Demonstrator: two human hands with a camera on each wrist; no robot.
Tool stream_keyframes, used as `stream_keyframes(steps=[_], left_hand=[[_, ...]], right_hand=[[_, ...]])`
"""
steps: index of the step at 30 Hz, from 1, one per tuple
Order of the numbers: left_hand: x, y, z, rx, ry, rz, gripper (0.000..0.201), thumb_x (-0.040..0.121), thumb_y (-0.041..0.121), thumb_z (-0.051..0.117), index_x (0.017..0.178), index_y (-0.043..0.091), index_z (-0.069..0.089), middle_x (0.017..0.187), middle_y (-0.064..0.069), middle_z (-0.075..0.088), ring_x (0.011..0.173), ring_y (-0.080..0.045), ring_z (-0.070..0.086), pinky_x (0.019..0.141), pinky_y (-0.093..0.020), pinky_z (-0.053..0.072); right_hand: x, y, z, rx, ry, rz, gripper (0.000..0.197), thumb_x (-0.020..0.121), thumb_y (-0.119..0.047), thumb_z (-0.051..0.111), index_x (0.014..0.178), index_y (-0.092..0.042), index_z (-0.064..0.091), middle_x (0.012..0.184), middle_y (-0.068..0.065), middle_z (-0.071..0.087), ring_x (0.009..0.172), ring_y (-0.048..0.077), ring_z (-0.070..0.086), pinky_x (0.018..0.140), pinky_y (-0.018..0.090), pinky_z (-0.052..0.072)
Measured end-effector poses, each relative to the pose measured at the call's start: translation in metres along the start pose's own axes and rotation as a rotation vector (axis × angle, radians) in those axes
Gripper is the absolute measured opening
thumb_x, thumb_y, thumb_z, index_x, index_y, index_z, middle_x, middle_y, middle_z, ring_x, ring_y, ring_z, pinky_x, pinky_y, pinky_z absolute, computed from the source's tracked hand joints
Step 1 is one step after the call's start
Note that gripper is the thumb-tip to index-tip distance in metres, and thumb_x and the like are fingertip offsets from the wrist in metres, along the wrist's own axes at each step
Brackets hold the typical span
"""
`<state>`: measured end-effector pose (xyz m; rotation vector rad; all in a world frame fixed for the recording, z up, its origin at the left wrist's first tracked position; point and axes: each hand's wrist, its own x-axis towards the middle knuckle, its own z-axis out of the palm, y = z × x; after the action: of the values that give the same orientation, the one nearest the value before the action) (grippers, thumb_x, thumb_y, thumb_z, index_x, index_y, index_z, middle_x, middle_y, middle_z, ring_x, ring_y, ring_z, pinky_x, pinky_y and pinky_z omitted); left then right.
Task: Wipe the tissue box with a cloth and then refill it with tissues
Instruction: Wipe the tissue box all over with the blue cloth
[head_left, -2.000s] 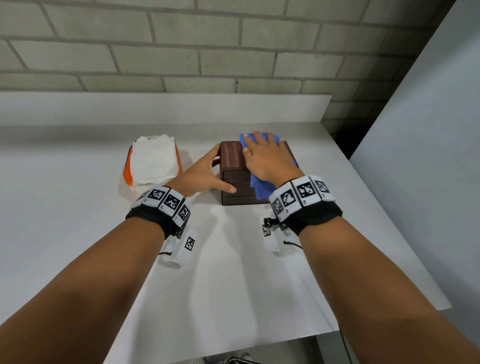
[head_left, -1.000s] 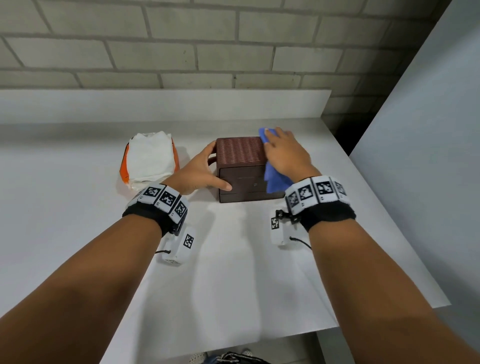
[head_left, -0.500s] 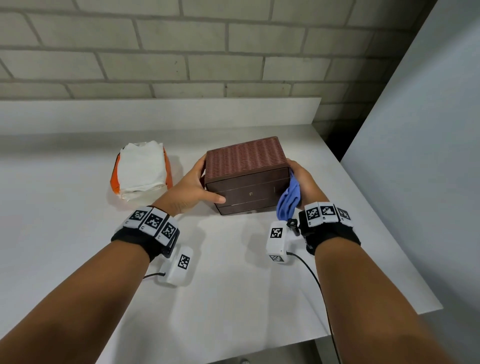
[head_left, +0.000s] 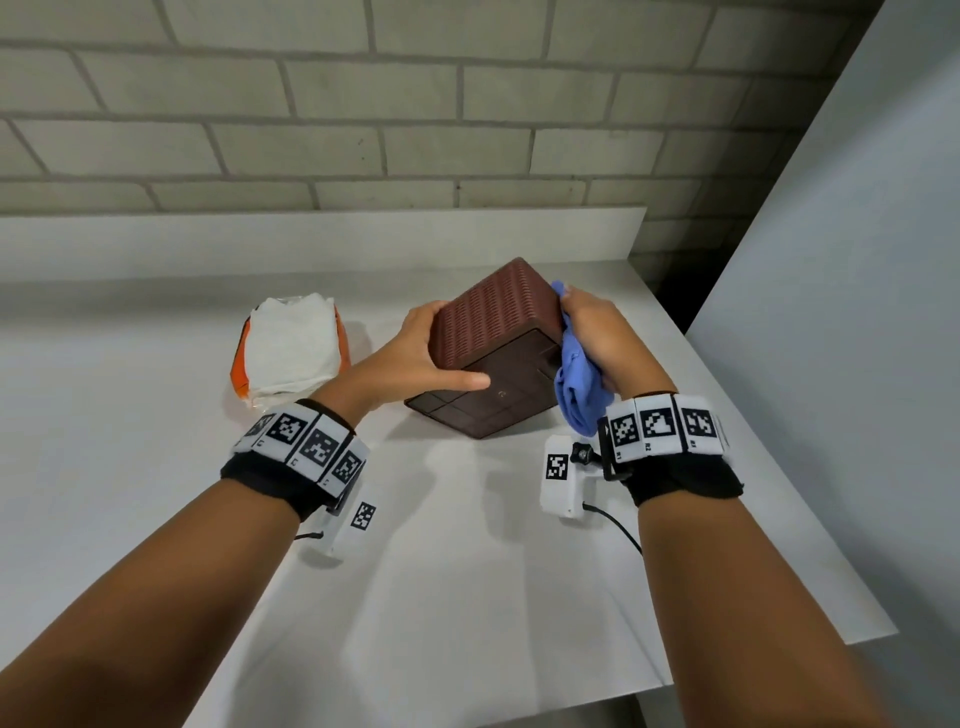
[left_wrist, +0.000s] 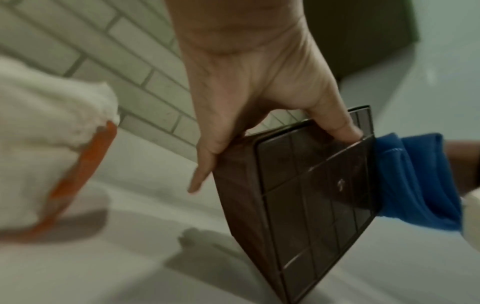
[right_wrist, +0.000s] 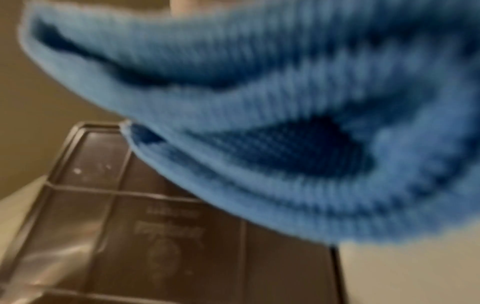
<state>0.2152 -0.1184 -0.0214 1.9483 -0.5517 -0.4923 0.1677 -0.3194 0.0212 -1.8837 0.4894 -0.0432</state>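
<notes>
The brown woven tissue box (head_left: 493, 322) is lifted and tilted, its dark gridded underside (left_wrist: 311, 201) turned toward me. My left hand (head_left: 415, 358) grips its left side, thumb across the underside. My right hand (head_left: 597, 332) holds the blue cloth (head_left: 574, 384) against the box's right side. In the right wrist view the blue cloth (right_wrist: 285, 102) fills most of the picture above the box's underside (right_wrist: 168, 236). My right fingers are hidden behind the cloth. An orange pack of white tissues (head_left: 291, 351) lies on the table to the left.
The white table (head_left: 467, 545) has a raised back ledge under a brick wall. A grey panel (head_left: 831, 312) stands close on the right, past the table's right edge. The tissue pack (left_wrist: 52, 154) lies close to my left hand.
The box has been lifted off the table and rolled back, so its underside now faces me. The cloth moved from the top to the right side.
</notes>
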Motion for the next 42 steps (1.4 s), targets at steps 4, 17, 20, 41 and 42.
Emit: stream_keyframes(steps=[4,17,20,41,42], left_hand=[[-0.001,0.003,0.007,-0.097,0.0,0.052,0.123,0.047,0.05,0.077,0.149,0.026,0.011,0.148,-0.001,0.031,0.132,-0.016,0.041,0.11,-0.036,0.039],[-0.004,0.007,0.028,-0.291,0.027,0.179,0.133,0.048,0.086,0.06,0.151,0.025,0.002,0.155,-0.003,0.022,0.142,-0.016,0.029,0.117,-0.038,0.027],[-0.004,0.001,0.03,-0.422,0.044,0.174,0.133,0.045,0.08,0.069,0.149,0.021,0.011,0.142,0.002,0.04,0.123,-0.006,0.048,0.099,-0.021,0.045],[-0.007,-0.001,0.019,-0.262,0.112,0.262,0.084,0.052,0.027,0.076,0.128,0.033,0.039,0.122,0.013,0.054,0.114,-0.004,0.053,0.08,-0.018,0.051],[-0.008,0.001,0.021,-0.256,0.114,0.272,0.083,0.052,0.025,0.076,0.126,0.038,0.039,0.121,0.017,0.054,0.113,0.0,0.053,0.079,-0.016,0.05]], right_hand=[[-0.018,-0.016,0.0,-0.213,0.049,-0.154,0.041,0.102,-0.021,0.03,0.136,-0.006,0.047,0.14,0.016,0.049,0.129,0.03,0.046,0.106,0.032,0.034],[-0.035,-0.024,0.021,-0.621,0.1,-0.154,0.045,0.103,-0.021,0.022,0.147,-0.012,0.028,0.15,0.014,0.028,0.132,0.037,0.03,0.11,0.043,0.025],[-0.035,-0.027,0.028,-0.721,0.074,-0.185,0.043,0.101,-0.02,0.023,0.142,-0.009,0.034,0.146,0.016,0.032,0.129,0.036,0.034,0.11,0.044,0.022],[-0.042,-0.036,0.048,-1.011,-0.197,-0.487,0.053,0.103,-0.028,0.02,0.154,-0.02,0.006,0.163,0.003,-0.005,0.15,0.025,-0.011,0.12,0.04,-0.006],[-0.044,-0.035,0.05,-1.02,-0.19,-0.515,0.053,0.103,-0.029,0.02,0.154,-0.021,0.005,0.163,0.003,-0.005,0.15,0.024,-0.012,0.12,0.04,-0.007]])
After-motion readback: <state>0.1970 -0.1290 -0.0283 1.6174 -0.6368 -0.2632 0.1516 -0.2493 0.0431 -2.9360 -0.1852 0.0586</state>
